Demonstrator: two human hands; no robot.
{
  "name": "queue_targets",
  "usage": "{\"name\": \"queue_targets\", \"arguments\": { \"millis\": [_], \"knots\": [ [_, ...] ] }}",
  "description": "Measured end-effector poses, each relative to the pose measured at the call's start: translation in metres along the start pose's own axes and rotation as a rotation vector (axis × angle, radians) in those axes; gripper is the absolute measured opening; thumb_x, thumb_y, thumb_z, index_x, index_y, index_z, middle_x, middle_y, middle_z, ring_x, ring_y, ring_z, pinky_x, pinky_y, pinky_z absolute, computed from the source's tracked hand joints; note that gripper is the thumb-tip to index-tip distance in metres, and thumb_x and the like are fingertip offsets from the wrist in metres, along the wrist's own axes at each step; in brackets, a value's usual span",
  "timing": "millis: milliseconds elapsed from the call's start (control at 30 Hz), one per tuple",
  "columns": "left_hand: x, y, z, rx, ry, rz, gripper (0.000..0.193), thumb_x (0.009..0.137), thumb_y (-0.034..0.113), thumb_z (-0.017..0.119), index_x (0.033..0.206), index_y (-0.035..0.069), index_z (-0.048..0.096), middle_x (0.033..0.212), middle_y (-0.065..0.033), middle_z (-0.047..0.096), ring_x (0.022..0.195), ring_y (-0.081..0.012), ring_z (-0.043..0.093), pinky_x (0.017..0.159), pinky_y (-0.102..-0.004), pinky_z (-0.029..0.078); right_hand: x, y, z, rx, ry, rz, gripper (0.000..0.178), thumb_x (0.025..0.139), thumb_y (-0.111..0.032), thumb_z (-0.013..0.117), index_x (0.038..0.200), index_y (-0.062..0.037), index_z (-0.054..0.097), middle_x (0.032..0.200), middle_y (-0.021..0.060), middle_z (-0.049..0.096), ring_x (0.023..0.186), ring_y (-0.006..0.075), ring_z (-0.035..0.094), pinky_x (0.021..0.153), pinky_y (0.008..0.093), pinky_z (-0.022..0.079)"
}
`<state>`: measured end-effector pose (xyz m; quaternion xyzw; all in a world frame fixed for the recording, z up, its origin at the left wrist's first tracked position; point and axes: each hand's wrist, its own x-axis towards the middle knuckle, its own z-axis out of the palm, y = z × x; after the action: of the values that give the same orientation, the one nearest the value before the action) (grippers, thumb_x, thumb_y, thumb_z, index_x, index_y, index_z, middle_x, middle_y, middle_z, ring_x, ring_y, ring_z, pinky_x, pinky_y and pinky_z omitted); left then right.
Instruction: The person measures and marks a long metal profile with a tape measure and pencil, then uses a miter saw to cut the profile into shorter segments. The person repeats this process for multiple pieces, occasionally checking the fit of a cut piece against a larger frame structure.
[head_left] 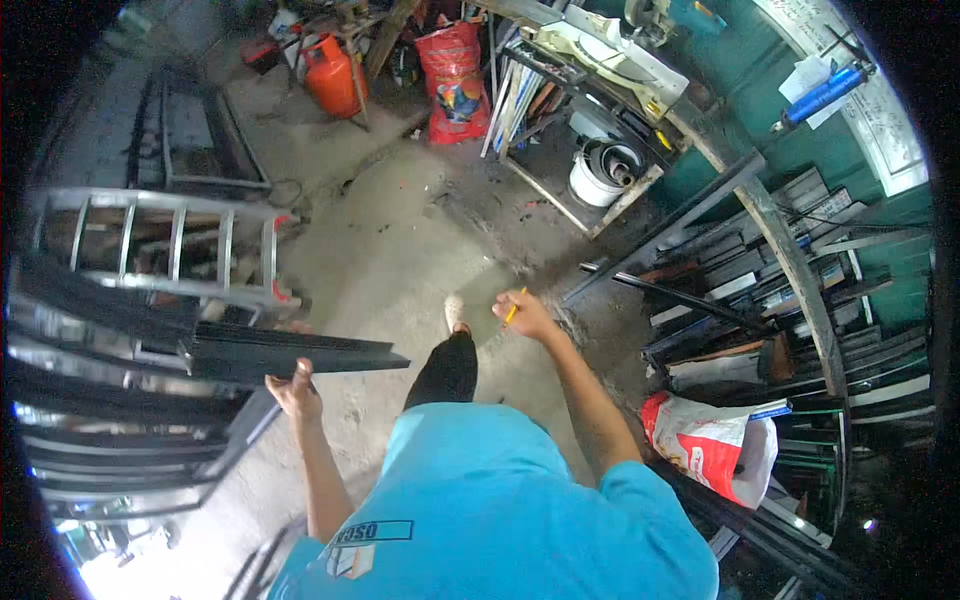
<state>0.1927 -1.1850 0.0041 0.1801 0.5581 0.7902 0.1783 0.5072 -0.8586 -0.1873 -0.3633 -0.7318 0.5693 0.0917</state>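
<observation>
My left hand [296,391] is closed on long dark metal profiles [285,355], its thumb up along their near side. They lie level, with their pointed ends toward the middle of the view and their other ends running in among the dark stock at the left. Out in front of me on the right, my right hand [532,316] pinches a yellow pencil [515,306], apart from the profiles. Below it, one foot in a light shoe [454,312] steps forward on the concrete floor [385,235].
An aluminium ladder [175,240] lies at the left, above racked dark profiles [130,440]. Ahead stand an orange gas cylinder [332,78], a red sack [455,85] and a bench with a white bucket [592,185] under it. Racks of metal lengths [740,290] and a red-white bag [705,445] line the right.
</observation>
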Motion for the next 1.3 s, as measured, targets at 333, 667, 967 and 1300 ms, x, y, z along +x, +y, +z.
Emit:
{"name": "queue_targets", "arguments": {
  "millis": [333,667,967,1300],
  "knots": [
    [0.234,-0.008,0.176,0.044,-0.397,-0.128,0.101,0.069,0.036,0.097,0.147,-0.005,0.047,0.126,-0.0188,0.068,0.118,-0.0326,0.067,0.104,-0.0478,0.055,0.14,-0.144,-0.235,-0.344,0.587,-0.12,0.039,0.095,-0.036,0.073,0.112,-0.0001,0.072,0.093,0.017,0.076,0.085,0.0286,0.073,0.077,0.0389,0.056],
    [0.32,-0.045,0.3,-0.062,-0.776,-0.132,0.103,0.066,0.013,0.098,0.153,0.0,0.044,0.126,-0.0061,0.06,0.119,-0.0209,0.06,0.105,-0.039,0.05,0.166,-0.11,-0.395,-0.349,1.019,0.137,0.057,0.091,-0.043,0.077,0.126,0.0001,0.064,0.111,0.0212,0.073,0.102,0.0341,0.071,0.088,0.0405,0.054],
    [0.366,-0.085,0.398,0.125,-0.829,-0.135,0.096,0.062,0.017,0.1,0.144,0.004,0.053,0.117,-0.0008,0.054,0.113,-0.0146,0.054,0.1,-0.0327,0.047,0.236,-0.067,-0.469,-0.656,0.975,0.505,0.085,0.079,-0.066,0.078,0.125,0.0,0.053,0.113,0.0331,0.069,0.106,0.0494,0.068,0.091,0.0537,0.055],
    [0.467,-0.141,0.52,0.424,-1.067,-0.145,0.093,0.062,0.014,0.1,0.142,0.005,0.053,0.116,-0.0009,0.062,0.109,-0.0154,0.061,0.1,-0.0339,0.052,0.26,-0.101,-0.485,-0.547,0.884,0.611,0.068,0.074,-0.041,0.088,0.115,0.0046,0.059,0.104,0.026,0.071,0.096,0.0406,0.071,0.082,0.0447,0.056]
  ]
}}
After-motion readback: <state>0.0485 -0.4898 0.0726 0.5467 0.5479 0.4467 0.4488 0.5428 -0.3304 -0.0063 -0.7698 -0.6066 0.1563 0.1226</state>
